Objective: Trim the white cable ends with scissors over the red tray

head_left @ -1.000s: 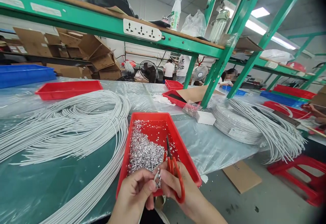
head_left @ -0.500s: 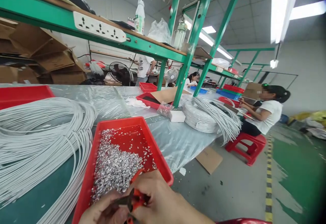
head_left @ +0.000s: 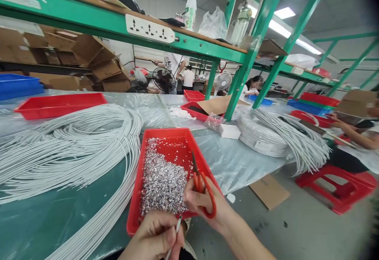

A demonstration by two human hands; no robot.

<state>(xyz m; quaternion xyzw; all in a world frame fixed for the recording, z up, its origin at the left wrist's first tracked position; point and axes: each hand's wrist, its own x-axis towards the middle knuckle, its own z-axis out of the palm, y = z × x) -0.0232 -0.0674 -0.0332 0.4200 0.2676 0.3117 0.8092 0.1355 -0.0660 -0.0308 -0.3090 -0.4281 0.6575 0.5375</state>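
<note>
Between the thumb and fingers of my left hand [head_left: 155,234] is the end of a thin white cable [head_left: 177,228], its tip pointing up just below the near rim of the red tray [head_left: 134,197]. My right hand [head_left: 204,202] is closed around orange-handled scissors [head_left: 211,201], whose dark blades point up over the tray's right side. Apart from the cable end, the scissors touch nothing but my hand. A heap of small silvery scraps [head_left: 162,183] covers the left and near part of the tray.
Bundles of white cable [head_left: 97,141] lie left of the tray. To the right are a small white box [head_left: 229,131], a coil of cable [head_left: 260,137] and a green shelf post [head_left: 247,74]. A co-worker sits by a red stool [head_left: 337,187] at far right.
My view has swung left. The scissors have moved up and away from my left hand, where the blades were at its fingertips; the cable end now shows in my left fingers.
</note>
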